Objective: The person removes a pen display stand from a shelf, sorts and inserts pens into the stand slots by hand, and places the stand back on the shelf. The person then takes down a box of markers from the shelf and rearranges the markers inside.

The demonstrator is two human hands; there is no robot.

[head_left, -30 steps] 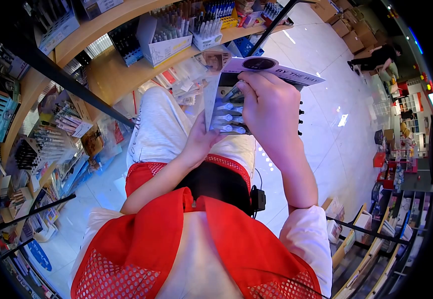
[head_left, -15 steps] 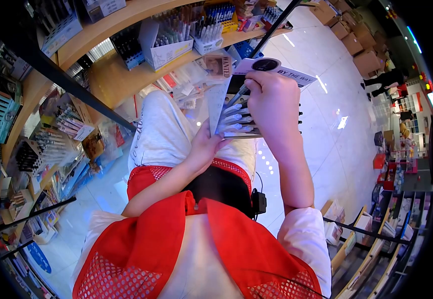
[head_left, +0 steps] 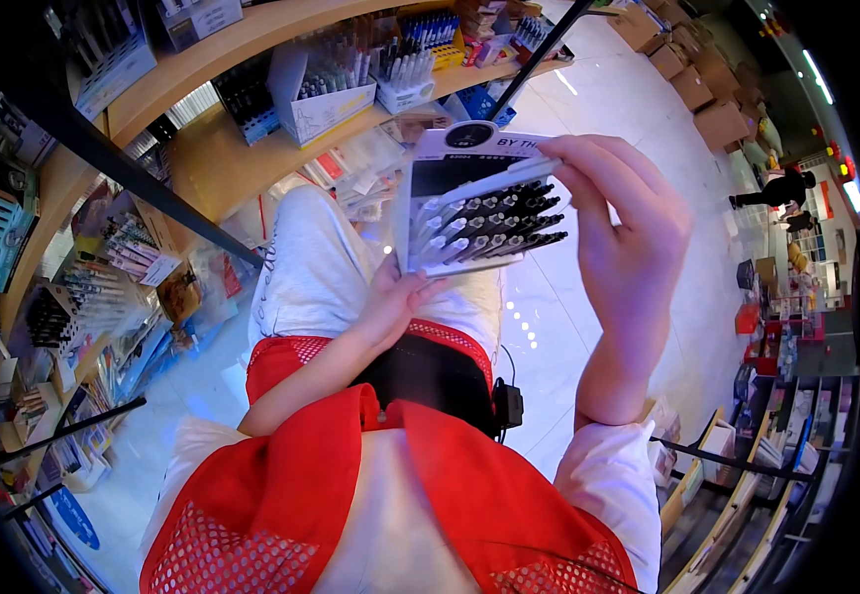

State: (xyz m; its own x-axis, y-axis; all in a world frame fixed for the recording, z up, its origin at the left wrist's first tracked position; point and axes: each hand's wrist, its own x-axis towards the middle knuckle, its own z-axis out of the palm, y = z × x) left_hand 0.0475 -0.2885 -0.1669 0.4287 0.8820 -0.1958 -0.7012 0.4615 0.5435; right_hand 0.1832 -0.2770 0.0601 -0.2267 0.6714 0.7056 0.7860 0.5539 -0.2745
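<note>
My left hand [head_left: 396, 300] grips the lower left side of a display box [head_left: 425, 170] with a printed header card, above my lap. Rows of black-and-clear pens [head_left: 494, 226] fill the box, their dark ends pointing right. With thumb and fingers pinched together, my right hand [head_left: 626, 208] holds the right end of a pale pen [head_left: 499, 182] along the upper edge of the rows. That pen lies slanted, its left end among the pens at the box's left side; whether it touches them I cannot tell.
Wooden shelves [head_left: 192, 163] with pen boxes and packets curve around the left and top. A black metal post [head_left: 133, 178] crosses them. Cardboard boxes [head_left: 722, 124] and a person in dark clothes [head_left: 784, 190] are at the upper right. Racks stand at the lower right.
My right hand has moved right, off the front of the pens, pulling one pale pen's end with it. The box has shifted slightly left and more of its pens show.
</note>
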